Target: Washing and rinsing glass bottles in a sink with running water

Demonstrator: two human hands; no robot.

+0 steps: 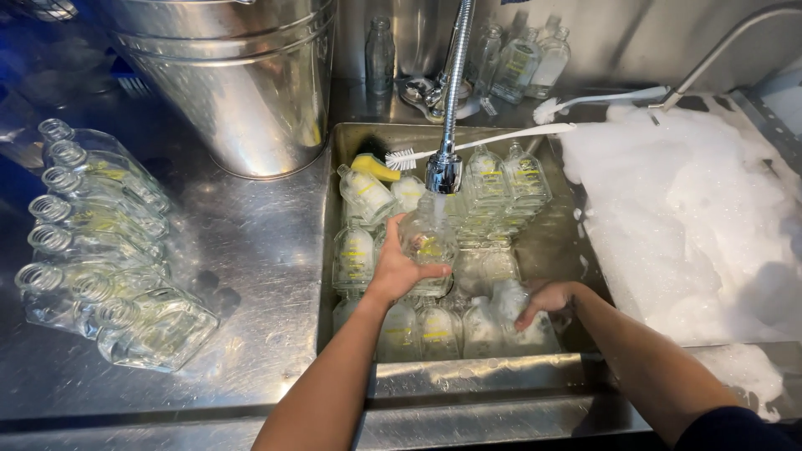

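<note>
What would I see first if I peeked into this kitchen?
The left hand holds a clear glass bottle under the running tap, over a sink full of bottles. The right hand reaches down among them. White foam fills the right basin, and rinsed bottles lie in a row on the left counter.

Yellow printed labels point(433, 247) on clear glass bottles: in sink, in row on left counter, behind faucet.

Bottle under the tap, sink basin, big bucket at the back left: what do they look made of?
Bottle, gripped by the left hand: clear glass by the look, see-through with sharp highlights, though hard plastic is possible. Sink basin: stainless steel, brushed grey with dull reflections. Bucket: shiny sheet metal, ribbed, mirror-like; steel or galvanised, can't tell. Right hand rests on other bottles in the sink.
</note>
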